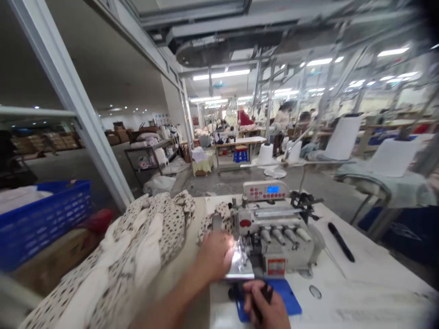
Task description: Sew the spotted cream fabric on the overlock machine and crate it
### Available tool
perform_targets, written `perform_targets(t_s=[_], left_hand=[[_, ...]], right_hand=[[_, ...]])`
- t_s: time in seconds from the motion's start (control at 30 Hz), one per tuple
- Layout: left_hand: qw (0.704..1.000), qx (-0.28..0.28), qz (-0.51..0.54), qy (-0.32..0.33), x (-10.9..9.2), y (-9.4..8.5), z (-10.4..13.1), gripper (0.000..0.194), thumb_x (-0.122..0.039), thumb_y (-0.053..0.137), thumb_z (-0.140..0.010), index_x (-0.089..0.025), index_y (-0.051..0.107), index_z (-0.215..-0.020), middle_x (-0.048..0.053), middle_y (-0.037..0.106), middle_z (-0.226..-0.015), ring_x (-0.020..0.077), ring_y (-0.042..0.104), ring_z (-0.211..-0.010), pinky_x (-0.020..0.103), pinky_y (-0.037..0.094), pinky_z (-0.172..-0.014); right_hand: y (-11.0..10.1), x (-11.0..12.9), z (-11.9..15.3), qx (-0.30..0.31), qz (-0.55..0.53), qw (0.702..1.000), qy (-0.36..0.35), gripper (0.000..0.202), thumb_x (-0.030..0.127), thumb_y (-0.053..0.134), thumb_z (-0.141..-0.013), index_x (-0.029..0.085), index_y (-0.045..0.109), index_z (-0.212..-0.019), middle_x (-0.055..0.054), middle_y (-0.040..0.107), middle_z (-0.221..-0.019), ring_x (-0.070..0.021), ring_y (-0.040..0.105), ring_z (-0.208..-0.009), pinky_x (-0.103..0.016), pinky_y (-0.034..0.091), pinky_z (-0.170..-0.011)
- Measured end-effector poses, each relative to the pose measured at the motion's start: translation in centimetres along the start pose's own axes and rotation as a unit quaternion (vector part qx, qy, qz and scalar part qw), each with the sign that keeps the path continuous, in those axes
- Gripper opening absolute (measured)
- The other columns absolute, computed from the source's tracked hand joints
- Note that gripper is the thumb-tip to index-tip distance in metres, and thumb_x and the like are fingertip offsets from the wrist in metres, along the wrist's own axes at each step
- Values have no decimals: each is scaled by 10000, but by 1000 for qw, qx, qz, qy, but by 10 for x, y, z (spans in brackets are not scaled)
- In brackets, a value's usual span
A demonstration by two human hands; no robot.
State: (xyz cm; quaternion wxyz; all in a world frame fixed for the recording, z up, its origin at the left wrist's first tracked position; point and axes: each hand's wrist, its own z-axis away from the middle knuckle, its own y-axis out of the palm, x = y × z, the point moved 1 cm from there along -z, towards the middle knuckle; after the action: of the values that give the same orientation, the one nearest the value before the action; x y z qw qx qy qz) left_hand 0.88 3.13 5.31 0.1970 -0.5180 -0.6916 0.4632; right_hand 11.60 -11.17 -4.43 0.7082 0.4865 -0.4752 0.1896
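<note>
**Hands at the overlock machine**

At the front of the sewing machine (274, 233), the left hand (215, 256) rests with fingers curled loosely on its shiny plate (240, 267), holding nothing I can make out. Just below it, the right hand (265, 308) pinches a small dark object (265, 292) over a blue mat (290, 299). Spotted fabric (147, 242) lies heaped left of both hands.

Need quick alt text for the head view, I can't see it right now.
A person's left hand rests at the needle area of a white overlock sewing machine, while the right hand holds a small dark object over a blue mat. Spotted cream fabric is heaped to the left.
</note>
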Motion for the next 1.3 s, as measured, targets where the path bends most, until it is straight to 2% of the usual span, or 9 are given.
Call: perform_targets(t_s=[0.2,0.33,0.47,0.6,0.87,1.0,1.13,1.2,1.3], left_hand=[[997,72,-13,-32,29,1,-11,184,-250,660,-934,-218,773,-1076,67,748,-1230,249,669,-1169,415,513,-1028],[995,87,-33,-45,24,-10,0,231,-270,540,-1015,-185,755,-1016,91,732,-1223,255,665,-1152,430,512,-1050],[992,101,-38,-62,14,-19,9,279,-210,464,-1033,-185,654,-1236,101,619,-1401,220,627,-1235,354,514,-1066],[984,132,-71,-98,5,-26,13,382,-188,489,-1008,-170,556,-1384,134,634,-1339,245,673,-1145,372,548,-974],[962,199,-132,-130,-15,-56,17,285,-429,603,-959,-164,698,-912,119,737,-863,310,700,-871,402,504,-764],[962,238,-113,-68,-39,-57,30,320,-474,634,-939,-201,686,-782,59,724,-763,248,685,-778,357,457,-714],[966,226,-89,86,-72,-28,53,185,-336,653,-924,-205,668,-794,27,728,-750,237,673,-762,402,456,-754],[969,184,-80,145,-80,-5,62,238,-426,720,-891,-213,655,-806,-6,729,-754,218,662,-776,411,455,-801],[962,138,-99,212,-81,25,66,418,-550,835,-773,-205,608,-710,-46,681,-618,174,608,-669,362,398,-675]], right_hand=[[-25,3,2,-74,-31,996,33,379,551,820,-756,208,707,-872,61,663,-557,-19,460,-427,-130,310,-441],[-62,31,-1,-133,119,983,42,537,532,871,-682,209,714,-1081,64,665,-632,-47,453,-501,-162,314,-449],[-92,53,-4,-171,392,904,18,597,565,723,-759,215,702,-1241,6,709,-767,-138,565,-648,-288,455,-633],[-98,66,-2,-203,476,856,5,594,590,656,-765,192,729,-1199,-72,766,-817,-243,654,-764,-380,496,-727],[-58,69,12,-39,473,872,-122,313,522,679,-847,244,778,-950,-51,807,-967,-221,714,-932,-323,539,-894],[-37,64,20,75,464,867,-167,299,433,648,-923,248,760,-1129,-30,805,-972,-169,726,-887,-282,549,-847],[-28,57,22,199,473,841,-170,511,222,572,-898,220,621,-1406,10,730,-807,-148,653,-713,-279,528,-716],[-31,56,17,218,483,836,-143,589,84,529,-745,235,717,-1282,-18,789,-920,-177,698,-837,-302,526,-816],[-41,63,5,195,480,850,-97,376,88,510,-646,221,781,-869,-18,794,-861,-201,693,-832,-309,489,-791]])
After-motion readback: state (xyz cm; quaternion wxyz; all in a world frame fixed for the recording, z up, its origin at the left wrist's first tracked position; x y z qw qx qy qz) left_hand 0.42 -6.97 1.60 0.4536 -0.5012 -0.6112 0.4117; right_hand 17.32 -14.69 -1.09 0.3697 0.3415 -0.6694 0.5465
